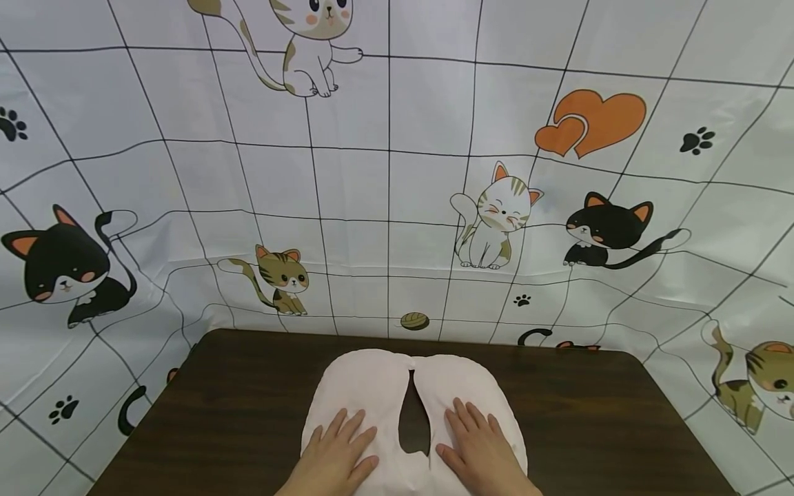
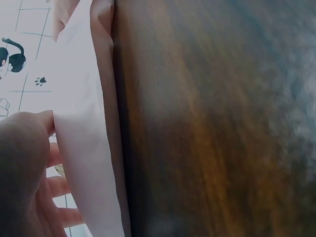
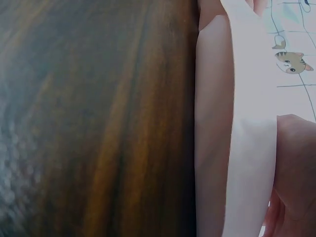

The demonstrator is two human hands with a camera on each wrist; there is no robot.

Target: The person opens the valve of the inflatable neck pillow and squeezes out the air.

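Note:
A pale pink U-shaped neck pillow (image 1: 366,379) lies flat near the table's front, its two lobes meeting at the far side around a narrow opening. On its left lobe rests my left hand (image 1: 338,451), fingers spread and fairly straight. My right hand (image 1: 484,448) lies on the right lobe in much the same way. From the left wrist, the pillow's side (image 2: 81,133) stands close over the wood, with the left fingertips touching its upper face. A seam runs along the pillow's edge (image 3: 254,133) in the right wrist view, beside the right hand (image 3: 298,163).
The dark brown wooden table (image 1: 217,413) extends around the pillow on both sides. Behind it and along its sides hangs a white sheet (image 1: 428,103) with black grid lines, printed with cats, paw prints and orange hearts.

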